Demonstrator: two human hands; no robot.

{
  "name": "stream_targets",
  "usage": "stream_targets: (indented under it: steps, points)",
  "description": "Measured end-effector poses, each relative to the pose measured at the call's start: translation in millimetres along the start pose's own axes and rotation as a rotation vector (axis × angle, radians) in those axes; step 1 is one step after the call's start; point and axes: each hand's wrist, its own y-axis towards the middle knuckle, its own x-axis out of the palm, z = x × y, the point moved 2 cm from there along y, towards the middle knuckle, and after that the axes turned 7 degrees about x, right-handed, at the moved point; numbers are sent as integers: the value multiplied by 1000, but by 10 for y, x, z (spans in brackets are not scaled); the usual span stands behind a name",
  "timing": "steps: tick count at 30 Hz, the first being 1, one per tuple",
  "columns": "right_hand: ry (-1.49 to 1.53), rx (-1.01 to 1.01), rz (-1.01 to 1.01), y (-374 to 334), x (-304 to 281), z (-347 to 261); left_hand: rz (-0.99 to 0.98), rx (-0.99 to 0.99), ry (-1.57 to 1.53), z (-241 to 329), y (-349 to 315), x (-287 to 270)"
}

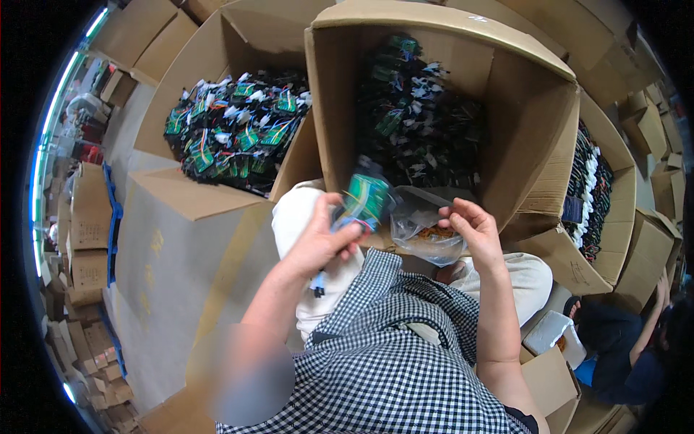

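My left hand [323,235] is closed round a green circuit board [366,197] with coloured wires, blurred by motion. A dark connector end [318,283] dangles below that hand. Thumb and fingertips meet on my right hand [468,226], beside a clear plastic bag [426,246]; whatever they pinch is too small to make out. Small orange pieces [436,232] lie in the bag. Just beyond both hands stands a tall cardboard box [535,137], partly filled with dark cabled parts [426,130] and some green boards.
At the left, an open box [195,195] is heaped with wired green boards [246,134]. Another box [614,239] at the right holds black cables and white connectors [589,188]. A person [622,347] sits at the lower right near a white container [553,336].
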Motion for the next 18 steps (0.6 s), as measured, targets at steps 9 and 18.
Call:
stream_targets:
  steps: [9, 18]
  points:
    - [-61, 118, 186, 49, -134, 123, 195, 753, -840, 1032, 617, -1581]
    - [-115, 62, 88, 137, 31, 305, 229, 676, -614, 939, 387, -1289]
